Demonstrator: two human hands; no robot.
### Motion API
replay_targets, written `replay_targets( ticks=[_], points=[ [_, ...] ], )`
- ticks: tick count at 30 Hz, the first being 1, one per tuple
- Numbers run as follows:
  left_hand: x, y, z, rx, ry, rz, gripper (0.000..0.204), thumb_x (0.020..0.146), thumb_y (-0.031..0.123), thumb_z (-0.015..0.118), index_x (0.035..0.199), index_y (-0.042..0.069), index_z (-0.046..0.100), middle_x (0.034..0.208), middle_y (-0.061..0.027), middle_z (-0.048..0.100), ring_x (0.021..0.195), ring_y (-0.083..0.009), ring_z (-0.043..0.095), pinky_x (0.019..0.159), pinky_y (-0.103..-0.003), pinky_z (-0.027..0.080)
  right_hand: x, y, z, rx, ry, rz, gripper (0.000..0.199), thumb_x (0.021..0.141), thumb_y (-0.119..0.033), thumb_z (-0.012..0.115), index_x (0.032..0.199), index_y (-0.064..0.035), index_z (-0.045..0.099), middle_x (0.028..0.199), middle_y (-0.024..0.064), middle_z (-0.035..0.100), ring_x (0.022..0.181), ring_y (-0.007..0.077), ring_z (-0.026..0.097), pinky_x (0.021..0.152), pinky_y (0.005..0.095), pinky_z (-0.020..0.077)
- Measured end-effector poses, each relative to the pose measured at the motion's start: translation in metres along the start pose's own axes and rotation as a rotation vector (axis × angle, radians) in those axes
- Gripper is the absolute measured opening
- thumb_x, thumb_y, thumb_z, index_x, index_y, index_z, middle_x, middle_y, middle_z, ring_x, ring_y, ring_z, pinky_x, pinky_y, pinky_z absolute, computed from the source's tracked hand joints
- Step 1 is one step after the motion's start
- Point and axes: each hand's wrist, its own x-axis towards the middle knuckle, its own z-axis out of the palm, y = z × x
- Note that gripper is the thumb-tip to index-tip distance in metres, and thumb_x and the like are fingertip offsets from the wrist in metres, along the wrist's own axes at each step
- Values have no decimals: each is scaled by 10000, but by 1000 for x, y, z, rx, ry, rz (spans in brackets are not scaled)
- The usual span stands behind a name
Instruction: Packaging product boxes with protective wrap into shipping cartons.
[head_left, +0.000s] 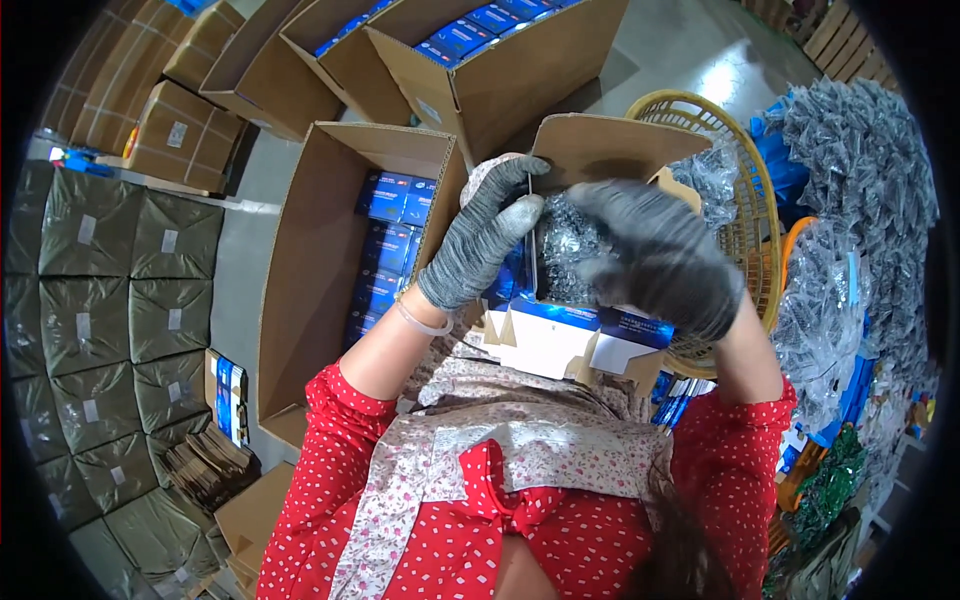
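Note:
In front of me stands a blue and white carton [550, 325] with its flaps spread. My left hand [485, 230], in a grey knit glove, is closed on the carton's left edge, thumb and fingers at its wall. Inside the carton lies a bundle of clear, shiny plastic-wrapped pieces [572, 248]. My right hand [660, 255], also gloved, is over the right side of this bundle. Its fingers are smeared by motion, so whether they hold a piece does not show.
To the left, a tall brown cardboard box [310, 250] holds several blue boxes [385, 250]. More open boxes [500, 85] stand behind. A yellow basket [765, 220] with plastic packets is at the right, beside heaped clear packets [850, 140]. Wrapped dark green bales [90, 240] line the far left.

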Motion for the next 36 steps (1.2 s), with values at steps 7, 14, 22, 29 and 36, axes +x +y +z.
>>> replay_targets(
  ticks=[7, 14, 22, 29, 36],
  points=[
    [0, 2, 4, 68, -73, 106, 429, 795, 261, 669, 1157, 47, 586, 1160, -120, 537, 1066, -276, 530, 981, -380, 403, 35, 1, -9, -193, -708, 306, 703, 652, -294, 798, 1210, 49, 542, 1012, 209, 682, 937, 352, 666, 793, 399, 527],
    [-2, -4, 6, 152, -29, 193, 438, 745, 232, 686, 1131, 57, 576, 1119, -132, 552, 1048, -298, 534, 973, -395, 397, 48, 15, 11, 120, -747, 301, 702, 607, -311, 812, 1177, 18, 566, 990, 220, 669, 931, 363, 649, 823, 413, 517],
    [1, -8, 5, 152, -57, 179, 430, 733, 203, 670, 1126, 61, 570, 1129, -144, 548, 1077, -314, 518, 973, -404, 393, 18, 48, 44, -73, -546, 236, 509, 638, -285, 777, 1026, 13, 634, 948, 196, 684, 860, 360, 665, 762, 429, 525],
    [-6, -9, -3, 162, -11, 152, 406, 733, 128, 666, 1116, 60, 551, 1145, -140, 544, 1098, -315, 508, 991, -405, 385, 24, -34, 1, -252, -511, 227, 302, 744, -198, 668, 991, -25, 649, 888, 171, 682, 760, 360, 663, 693, 440, 524],
    [-11, 1, -8, 112, -92, 125, 348, 759, 98, 660, 1086, 58, 546, 1143, -132, 537, 1121, -278, 503, 1017, -392, 380, 2, -32, -3, -488, -160, 90, 204, 748, -55, 629, 951, -46, 644, 790, 141, 683, 719, 340, 669, 644, 403, 528]
  ],
)
